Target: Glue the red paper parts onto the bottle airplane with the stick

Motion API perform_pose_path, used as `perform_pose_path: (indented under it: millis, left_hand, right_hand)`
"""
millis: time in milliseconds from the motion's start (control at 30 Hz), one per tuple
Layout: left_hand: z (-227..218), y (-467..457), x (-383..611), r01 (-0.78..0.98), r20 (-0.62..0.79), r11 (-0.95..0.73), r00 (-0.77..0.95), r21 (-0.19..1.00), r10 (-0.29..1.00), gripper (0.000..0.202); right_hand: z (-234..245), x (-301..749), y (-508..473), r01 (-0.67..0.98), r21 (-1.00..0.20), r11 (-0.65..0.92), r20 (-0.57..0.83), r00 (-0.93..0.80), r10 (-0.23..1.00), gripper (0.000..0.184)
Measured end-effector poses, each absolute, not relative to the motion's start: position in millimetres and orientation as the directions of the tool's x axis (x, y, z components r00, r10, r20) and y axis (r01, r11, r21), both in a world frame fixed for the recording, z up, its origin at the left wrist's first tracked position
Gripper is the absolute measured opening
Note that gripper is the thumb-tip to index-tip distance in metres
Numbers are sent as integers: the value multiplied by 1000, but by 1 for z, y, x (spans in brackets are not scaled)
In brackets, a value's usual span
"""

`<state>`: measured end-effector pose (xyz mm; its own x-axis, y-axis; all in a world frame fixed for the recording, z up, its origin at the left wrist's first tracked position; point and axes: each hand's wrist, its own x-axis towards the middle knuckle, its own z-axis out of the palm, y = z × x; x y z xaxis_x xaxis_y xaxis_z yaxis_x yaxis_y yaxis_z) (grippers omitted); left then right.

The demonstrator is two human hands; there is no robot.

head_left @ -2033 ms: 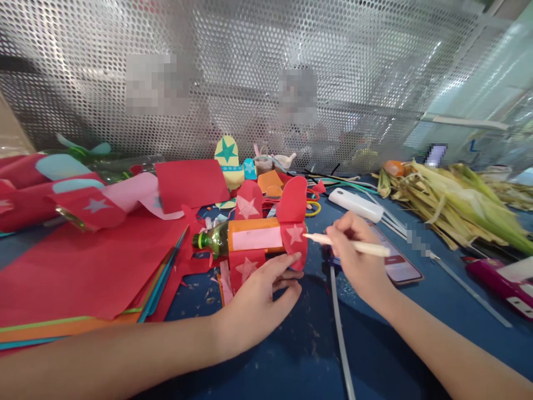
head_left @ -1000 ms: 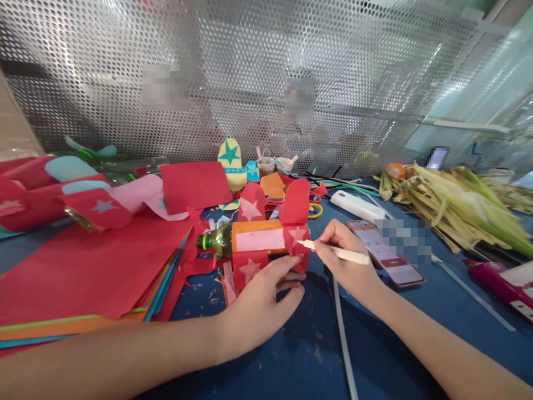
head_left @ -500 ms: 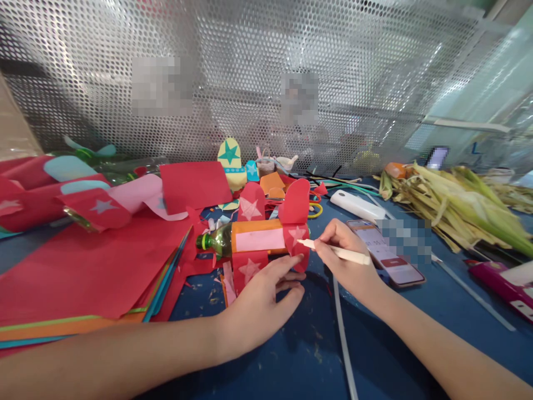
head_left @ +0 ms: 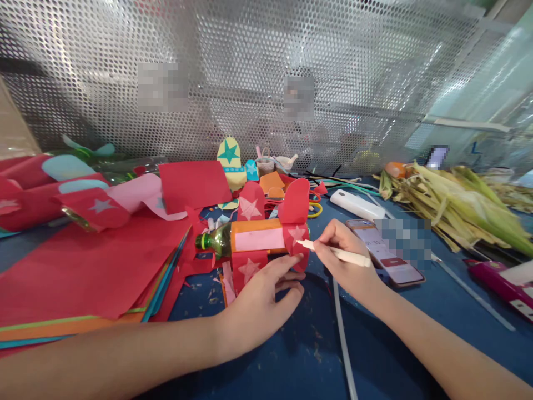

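Observation:
A plastic bottle [head_left: 221, 240] with a green cap lies on its side, wrapped in orange paper with a pink strip [head_left: 260, 240]. Red paper wings and a red tail piece [head_left: 296, 200] are attached to it, with pale stars drawn on them. My right hand [head_left: 347, 253] pinches a white marker [head_left: 345, 256], its tip at the star [head_left: 297, 235] on the tail. My left hand [head_left: 266, 300] rests against the tail's lower edge, fingers stretched out and thumb apart. Its fingertips touch the red paper; part of the near wing [head_left: 249, 269] is behind this hand.
On the left lie red and coloured paper sheets [head_left: 95, 266] and another red paper craft [head_left: 25, 189]. To the right are a phone [head_left: 387, 250], a white glue gun-like stick [head_left: 357, 204], corn husks [head_left: 458, 205] and a purple object [head_left: 503, 286]. A perforated metal panel [head_left: 250, 72] stands behind.
Almost nothing differs. The marker tip has shifted very slightly on the tail's star, while my left hand stays in place against the paper.

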<state>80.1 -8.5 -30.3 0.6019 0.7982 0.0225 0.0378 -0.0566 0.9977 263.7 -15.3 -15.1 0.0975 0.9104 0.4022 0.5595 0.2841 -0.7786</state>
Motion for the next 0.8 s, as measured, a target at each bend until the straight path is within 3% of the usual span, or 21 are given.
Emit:
perform_pose_path:
  millis: [800]
  left_hand:
    - [-35, -7, 80, 16, 24, -42, 595, 999, 804, 42]
  right_hand:
    - [-11, 261, -18, 570, -764, 302, 437, 113, 892, 21]
